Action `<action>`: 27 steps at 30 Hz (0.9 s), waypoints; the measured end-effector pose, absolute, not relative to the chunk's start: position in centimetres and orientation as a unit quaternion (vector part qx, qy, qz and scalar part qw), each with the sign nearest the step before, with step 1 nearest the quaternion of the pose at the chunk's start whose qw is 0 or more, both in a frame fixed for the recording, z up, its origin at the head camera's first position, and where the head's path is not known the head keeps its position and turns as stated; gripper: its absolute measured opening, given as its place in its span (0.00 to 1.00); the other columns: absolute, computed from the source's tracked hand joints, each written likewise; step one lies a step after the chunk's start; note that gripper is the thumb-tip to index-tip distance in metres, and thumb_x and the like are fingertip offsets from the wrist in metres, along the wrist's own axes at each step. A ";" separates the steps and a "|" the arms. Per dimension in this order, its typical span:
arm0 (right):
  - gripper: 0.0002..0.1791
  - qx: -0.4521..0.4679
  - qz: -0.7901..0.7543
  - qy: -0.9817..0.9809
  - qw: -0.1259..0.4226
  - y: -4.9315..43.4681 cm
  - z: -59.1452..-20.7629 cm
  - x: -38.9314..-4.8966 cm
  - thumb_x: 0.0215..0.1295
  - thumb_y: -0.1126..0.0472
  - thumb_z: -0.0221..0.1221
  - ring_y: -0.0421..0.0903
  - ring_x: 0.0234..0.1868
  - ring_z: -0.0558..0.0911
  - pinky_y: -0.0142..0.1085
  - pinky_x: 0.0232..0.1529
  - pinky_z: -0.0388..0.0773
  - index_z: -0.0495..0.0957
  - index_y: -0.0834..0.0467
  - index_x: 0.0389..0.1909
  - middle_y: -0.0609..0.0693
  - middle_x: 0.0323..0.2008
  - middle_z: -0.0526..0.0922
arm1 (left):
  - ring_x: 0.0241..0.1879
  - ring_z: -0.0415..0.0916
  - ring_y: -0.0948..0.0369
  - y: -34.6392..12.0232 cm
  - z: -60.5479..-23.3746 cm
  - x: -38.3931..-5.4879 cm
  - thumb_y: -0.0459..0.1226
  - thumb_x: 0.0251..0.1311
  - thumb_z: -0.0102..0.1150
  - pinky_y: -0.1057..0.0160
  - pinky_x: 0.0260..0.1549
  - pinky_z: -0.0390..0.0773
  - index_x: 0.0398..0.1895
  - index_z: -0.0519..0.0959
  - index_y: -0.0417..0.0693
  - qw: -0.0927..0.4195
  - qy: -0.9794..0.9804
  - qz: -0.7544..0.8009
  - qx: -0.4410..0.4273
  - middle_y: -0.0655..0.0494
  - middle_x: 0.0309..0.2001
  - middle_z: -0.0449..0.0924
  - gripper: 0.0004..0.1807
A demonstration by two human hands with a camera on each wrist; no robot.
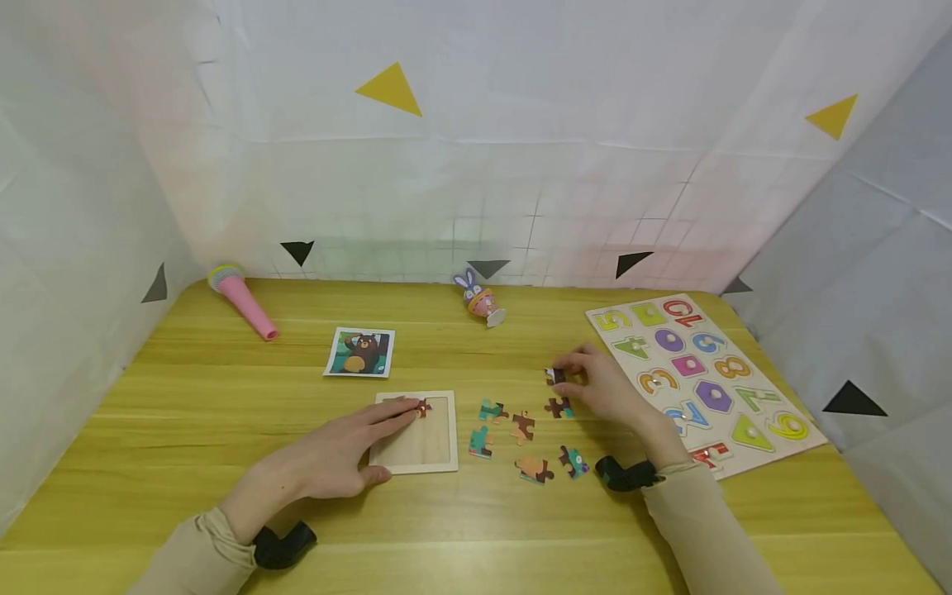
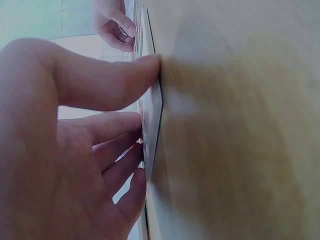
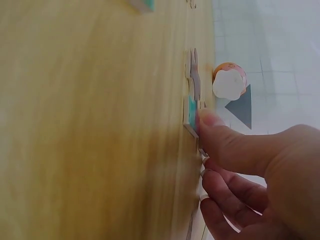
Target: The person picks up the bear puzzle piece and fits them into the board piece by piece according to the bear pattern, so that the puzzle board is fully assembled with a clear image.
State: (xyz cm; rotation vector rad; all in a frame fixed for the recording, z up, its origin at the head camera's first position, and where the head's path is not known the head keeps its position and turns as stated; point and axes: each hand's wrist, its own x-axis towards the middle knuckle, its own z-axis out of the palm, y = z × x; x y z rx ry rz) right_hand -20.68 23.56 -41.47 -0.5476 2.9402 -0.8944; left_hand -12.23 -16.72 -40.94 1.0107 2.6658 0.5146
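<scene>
My left hand lies over the left side of a square wooden puzzle tray, fingers fairly straight and thumb at its near edge. Its fingertips touch a brown puzzle piece near the tray's top. With thumb and fingers my right hand pinches a dark brown and white puzzle piece low at the tabletop. Just below lies a brown and teal piece, which the right wrist view shows beside the thumb. Several loose pieces, among them an orange one, lie between the hands.
A bear picture card lies behind the tray. Farther back are a pink toy microphone and a rabbit figurine. A number and shape board lies at right, partly under my right forearm. White sheets enclose the table.
</scene>
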 end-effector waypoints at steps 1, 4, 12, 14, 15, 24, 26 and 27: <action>0.15 -0.175 -0.285 0.942 0.010 23.6 -41.5 -20.7 0.62 0.64 0.68 0.52 0.46 0.76 0.48 0.50 0.75 0.84 0.61 0.50 0.55 0.44 0.77 | 0.77 0.52 0.53 -16.7 -40.9 -12.2 0.43 0.65 0.61 0.46 0.70 0.64 0.79 0.56 0.48 0.122 0.913 0.176 0.346 0.59 0.80 0.48 0.41; 0.14 -0.176 -0.280 0.944 0.006 23.6 -41.5 -20.7 0.62 0.64 0.68 0.52 0.46 0.77 0.48 0.51 0.76 0.84 0.61 0.49 0.54 0.44 0.77 | 0.77 0.52 0.53 -16.7 -40.9 -12.2 0.43 0.65 0.61 0.46 0.70 0.64 0.79 0.57 0.48 0.122 0.913 0.175 0.347 0.59 0.80 0.48 0.41; 0.16 -0.178 -0.288 0.941 -0.005 23.6 -41.6 -20.6 0.61 0.64 0.69 0.52 0.46 0.78 0.49 0.52 0.76 0.81 0.62 0.49 0.54 0.43 0.79 | 0.77 0.52 0.53 -16.7 -41.0 -12.3 0.43 0.64 0.61 0.47 0.70 0.64 0.78 0.58 0.47 0.111 0.914 0.170 0.351 0.58 0.80 0.49 0.41; 0.16 -0.175 -0.294 0.940 -0.004 23.5 -41.5 -20.6 0.61 0.65 0.69 0.51 0.45 0.79 0.48 0.51 0.76 0.79 0.62 0.48 0.54 0.43 0.80 | 0.77 0.52 0.53 -16.7 -41.0 -12.3 0.43 0.64 0.61 0.47 0.70 0.64 0.78 0.58 0.47 0.110 0.914 0.169 0.351 0.58 0.80 0.49 0.41; 0.16 -0.175 -0.297 0.938 -0.004 23.5 -41.5 -20.6 0.61 0.66 0.68 0.51 0.45 0.79 0.48 0.51 0.77 0.78 0.62 0.49 0.54 0.43 0.80 | 0.77 0.52 0.53 -16.7 -41.0 -12.3 0.42 0.64 0.61 0.47 0.70 0.64 0.78 0.58 0.47 0.109 0.914 0.170 0.351 0.58 0.80 0.49 0.41; 0.16 -0.163 -0.314 0.935 0.006 23.4 -41.3 -20.6 0.64 0.67 0.66 0.47 0.40 0.82 0.43 0.46 0.80 0.77 0.62 0.51 0.53 0.40 0.84 | 0.77 0.52 0.53 -16.7 -41.0 -12.2 0.42 0.64 0.61 0.46 0.70 0.64 0.78 0.57 0.48 0.112 0.915 0.171 0.348 0.58 0.80 0.49 0.41; 0.17 -0.160 -0.313 0.936 0.004 23.4 -41.3 -20.6 0.63 0.66 0.67 0.46 0.39 0.81 0.41 0.44 0.79 0.78 0.62 0.52 0.52 0.39 0.84 | 0.77 0.52 0.53 -16.7 -41.0 -12.3 0.42 0.64 0.61 0.46 0.70 0.64 0.78 0.57 0.47 0.111 0.915 0.171 0.349 0.58 0.80 0.49 0.41; 0.17 -0.158 -0.312 0.937 0.004 23.4 -41.3 -20.5 0.63 0.65 0.67 0.46 0.38 0.81 0.41 0.43 0.79 0.78 0.62 0.53 0.52 0.38 0.84 | 0.77 0.52 0.52 -16.7 -41.1 -12.3 0.42 0.64 0.61 0.46 0.70 0.64 0.78 0.57 0.47 0.110 0.915 0.170 0.349 0.57 0.80 0.49 0.41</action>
